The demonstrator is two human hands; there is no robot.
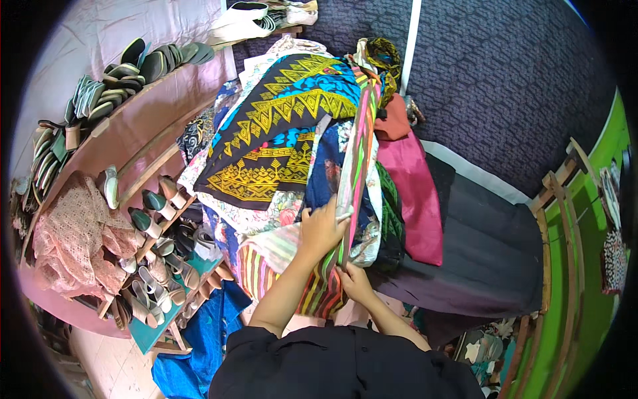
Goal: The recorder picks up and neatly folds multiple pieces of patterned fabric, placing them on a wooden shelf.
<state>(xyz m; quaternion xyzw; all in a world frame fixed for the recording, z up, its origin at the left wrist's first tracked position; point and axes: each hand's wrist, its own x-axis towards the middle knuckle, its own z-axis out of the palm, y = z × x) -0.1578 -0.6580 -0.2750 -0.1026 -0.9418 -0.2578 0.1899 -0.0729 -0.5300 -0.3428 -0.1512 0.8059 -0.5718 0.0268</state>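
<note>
A dark-covered surface (492, 253) carries a heaped pile of folded patterned cloths (299, 153), with a magenta cloth (419, 199) at its 3 o'clock edge.

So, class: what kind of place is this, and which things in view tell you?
Probably a small clothing and footwear stall. A tall heap of folded patterned fabrics fills the middle, rows of sandals and heeled shoes line the wooden racks, and both hands grip a striped multicoloured cloth.

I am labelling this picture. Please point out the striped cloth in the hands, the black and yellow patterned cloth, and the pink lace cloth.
striped cloth (359, 143), head view, its long middle band.
black and yellow patterned cloth (266, 156), head view, its centre.
pink lace cloth (70, 236), head view, its middle.
</note>
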